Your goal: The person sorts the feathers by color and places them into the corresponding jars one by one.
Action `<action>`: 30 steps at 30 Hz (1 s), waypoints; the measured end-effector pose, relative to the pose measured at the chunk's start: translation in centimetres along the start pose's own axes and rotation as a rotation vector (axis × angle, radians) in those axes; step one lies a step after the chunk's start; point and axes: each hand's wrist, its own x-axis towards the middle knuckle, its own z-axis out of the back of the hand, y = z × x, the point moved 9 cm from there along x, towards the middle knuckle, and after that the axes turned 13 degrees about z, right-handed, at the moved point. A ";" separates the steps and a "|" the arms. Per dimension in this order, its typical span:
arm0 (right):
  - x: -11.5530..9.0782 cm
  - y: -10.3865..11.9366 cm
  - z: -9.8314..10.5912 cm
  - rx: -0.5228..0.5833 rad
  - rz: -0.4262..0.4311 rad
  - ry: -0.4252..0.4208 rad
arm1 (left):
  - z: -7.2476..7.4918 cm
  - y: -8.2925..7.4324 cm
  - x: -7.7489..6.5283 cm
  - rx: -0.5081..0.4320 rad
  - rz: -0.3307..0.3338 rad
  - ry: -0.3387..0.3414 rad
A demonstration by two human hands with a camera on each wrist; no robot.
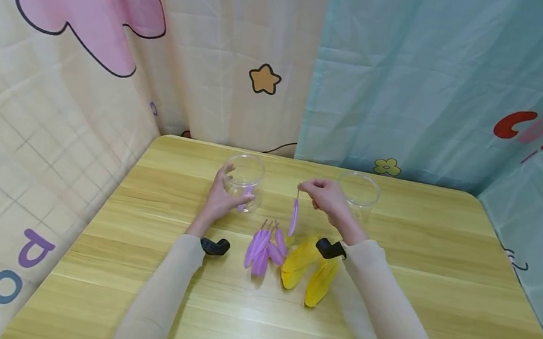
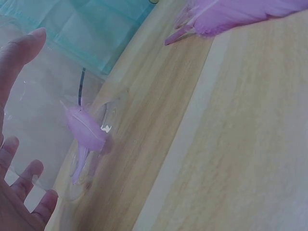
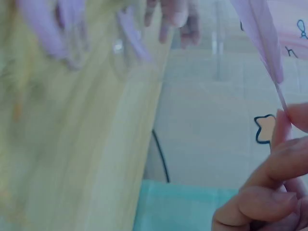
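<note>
My left hand (image 1: 219, 198) holds the side of a clear cup (image 1: 247, 172), with the thumb at its near side and the other fingers behind. Inside that cup, low down, lies purple feather material (image 2: 85, 129). Between the thumb and forefinger of my right hand (image 1: 333, 200) a purple feather (image 1: 294, 217) is pinched by its bare quill. It hangs vane-down over the table, just right of the cup. More purple feathers (image 1: 262, 251) lie in a bunch below, quills pointing away from me.
Several yellow feathers (image 1: 299, 264) lie right of the purple bunch, beneath my right wrist. A second clear cup (image 1: 364, 193) stands behind the right hand. The wooden table (image 1: 242, 334) ends at a printed curtain (image 1: 224, 64) at the back and sides.
</note>
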 end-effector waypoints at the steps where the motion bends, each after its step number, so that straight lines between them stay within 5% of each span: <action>1: 0.5 0.5 -0.1 0.007 0.006 -0.029 | 0.0 0.1 0.0 0.001 0.005 0.002; 8: 3.4 4.1 -1.1 0.162 0.101 -0.285 | -0.6 0.3 -0.2 -0.019 0.003 0.010; 18: 5.4 4.8 -2.4 0.271 0.238 -0.640 | -1.1 0.6 -0.4 -0.049 -0.014 0.017; 22: 6.0 4.2 -3.6 0.258 0.263 -0.616 | -0.9 0.4 -0.4 -0.049 -0.037 0.007; 30: 6.2 2.2 -5.8 0.159 0.193 -0.346 | -0.1 -0.3 -0.3 -0.021 -0.066 -0.024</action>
